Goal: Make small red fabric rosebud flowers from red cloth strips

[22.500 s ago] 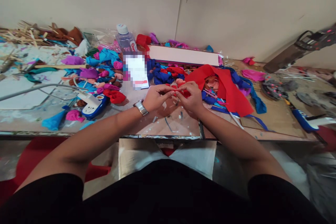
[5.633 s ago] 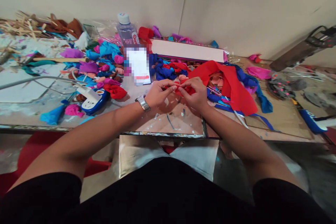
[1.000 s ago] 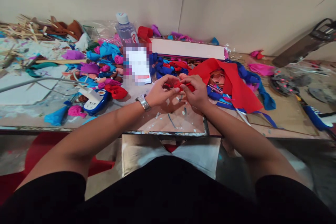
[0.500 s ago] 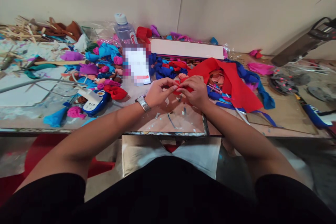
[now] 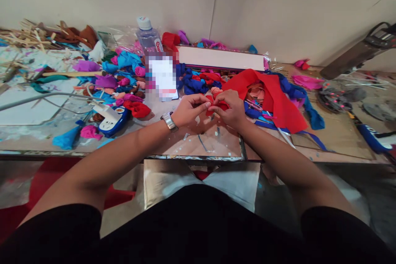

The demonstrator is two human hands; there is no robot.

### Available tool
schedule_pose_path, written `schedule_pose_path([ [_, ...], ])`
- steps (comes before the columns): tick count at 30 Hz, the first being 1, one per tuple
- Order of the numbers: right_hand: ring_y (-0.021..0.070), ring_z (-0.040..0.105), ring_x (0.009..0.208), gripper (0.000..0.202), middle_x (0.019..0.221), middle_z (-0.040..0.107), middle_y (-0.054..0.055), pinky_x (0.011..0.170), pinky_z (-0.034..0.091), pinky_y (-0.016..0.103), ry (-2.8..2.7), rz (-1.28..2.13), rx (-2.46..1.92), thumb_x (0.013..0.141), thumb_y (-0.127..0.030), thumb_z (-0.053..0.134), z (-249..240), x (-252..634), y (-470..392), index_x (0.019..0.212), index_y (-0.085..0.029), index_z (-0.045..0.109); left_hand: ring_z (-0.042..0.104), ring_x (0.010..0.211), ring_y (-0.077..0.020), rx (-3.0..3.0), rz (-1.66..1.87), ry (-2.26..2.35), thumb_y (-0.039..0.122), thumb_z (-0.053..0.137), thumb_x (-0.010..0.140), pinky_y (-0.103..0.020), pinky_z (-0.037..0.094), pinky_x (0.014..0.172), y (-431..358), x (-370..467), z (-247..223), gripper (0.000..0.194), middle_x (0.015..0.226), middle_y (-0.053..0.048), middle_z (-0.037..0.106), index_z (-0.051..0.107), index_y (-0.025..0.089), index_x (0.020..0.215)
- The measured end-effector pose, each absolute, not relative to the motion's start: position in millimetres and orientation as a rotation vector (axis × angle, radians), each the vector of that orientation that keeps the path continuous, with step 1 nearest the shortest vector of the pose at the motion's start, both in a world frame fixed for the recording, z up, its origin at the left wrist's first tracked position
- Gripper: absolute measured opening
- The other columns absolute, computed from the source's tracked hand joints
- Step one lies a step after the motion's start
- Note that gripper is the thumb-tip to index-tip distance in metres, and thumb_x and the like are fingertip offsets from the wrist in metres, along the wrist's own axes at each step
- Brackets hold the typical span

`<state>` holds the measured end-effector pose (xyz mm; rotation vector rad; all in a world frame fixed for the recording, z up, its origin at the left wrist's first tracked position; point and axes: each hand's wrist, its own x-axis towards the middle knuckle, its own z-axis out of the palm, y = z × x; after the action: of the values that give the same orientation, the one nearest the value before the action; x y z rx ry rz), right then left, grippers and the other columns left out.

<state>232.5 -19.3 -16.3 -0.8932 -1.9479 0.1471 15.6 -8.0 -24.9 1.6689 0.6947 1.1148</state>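
My left hand [image 5: 188, 110], with a metal watch at the wrist, and my right hand [image 5: 229, 108] meet over the worktable [image 5: 213, 142]. Both pinch a small piece of red crepe paper [image 5: 213, 105] between their fingertips, and most of it is hidden by the fingers. Right behind my hands lie a large red paper sheet [image 5: 268, 93] and crumpled blue paper [image 5: 192, 83]. A red paper flower [image 5: 137, 109] lies to the left of my left hand.
Pink, blue and purple paper rolls crowd the left [image 5: 120, 78]. A water bottle [image 5: 147, 41], a long white box [image 5: 220, 58], a blue and white power strip [image 5: 110, 119] with cable, wooden sticks [image 5: 27, 39] and tools at right [image 5: 337, 97] surround the spot.
My fingers shifted slightly on the red paper, and both hands stay together at the same spot. The view moved a little.
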Motion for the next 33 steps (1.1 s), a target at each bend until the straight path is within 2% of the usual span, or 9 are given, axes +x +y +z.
schedule_pose_path([
  [9, 0.0243, 0.070, 0.095, 0.032, 0.091, 0.077, 0.004, 0.091, 0.048, 0.043, -1.897, 0.242, -0.818, 0.101, -0.057, 0.071, -13.6, 228.1, -27.5, 0.094, -0.026, 0.071, 0.075, 0.082, -0.0168, 1.610, 1.149, 0.672, 0.063, 0.085, 0.087, -0.031, 0.059, 0.080, -6.6, 14.4, -24.5, 0.048, 0.096, -0.008, 0.083, 0.082, 0.017, 0.102],
  [13, 0.0259, 0.069, 0.096, 0.037, 0.092, 0.078, 0.005, 0.091, 0.051, 0.044, -1.885, 0.225, -0.878, 0.099, -0.063, 0.071, -11.5, 228.0, -28.8, 0.094, -0.026, 0.073, 0.076, 0.085, -0.0177, 1.592, 1.130, 0.679, 0.061, 0.088, 0.084, -0.032, 0.061, 0.081, -5.2, 14.3, -26.4, 0.048, 0.103, -0.009, 0.084, 0.081, 0.018, 0.106],
  [17, 0.0278, 0.069, 0.101, 0.043, 0.096, 0.079, 0.006, 0.096, 0.053, 0.047, -1.886, 0.219, -0.929, 0.098, -0.069, 0.068, -11.0, 228.9, -27.0, 0.096, -0.027, 0.076, 0.077, 0.091, -0.0191, 1.627, 1.178, 0.723, 0.066, 0.083, 0.087, -0.033, 0.061, 0.085, -4.0, 14.6, -25.2, 0.052, 0.104, -0.009, 0.083, 0.081, 0.019, 0.108],
  [26, 0.0257, 0.067, 0.093, 0.030, 0.087, 0.079, 0.004, 0.090, 0.051, 0.045, -1.894, 0.153, -0.848, 0.100, -0.054, 0.071, -11.9, 230.1, -26.3, 0.090, -0.026, 0.075, 0.075, 0.094, -0.0192, 1.723, 1.196, 0.751, 0.066, 0.078, 0.092, -0.033, 0.058, 0.087, -3.4, 12.7, -24.9, 0.048, 0.108, -0.009, 0.083, 0.083, 0.021, 0.109],
  [33, 0.0265, 0.067, 0.093, 0.038, 0.084, 0.078, 0.004, 0.093, 0.052, 0.047, -1.853, 0.224, -0.948, 0.097, -0.061, 0.071, -11.9, 229.1, -27.0, 0.084, -0.026, 0.074, 0.077, 0.100, -0.0210, 1.811, 1.208, 0.740, 0.064, 0.075, 0.094, -0.037, 0.060, 0.094, -5.6, 12.3, -21.8, 0.045, 0.109, -0.009, 0.084, 0.085, 0.023, 0.107],
])
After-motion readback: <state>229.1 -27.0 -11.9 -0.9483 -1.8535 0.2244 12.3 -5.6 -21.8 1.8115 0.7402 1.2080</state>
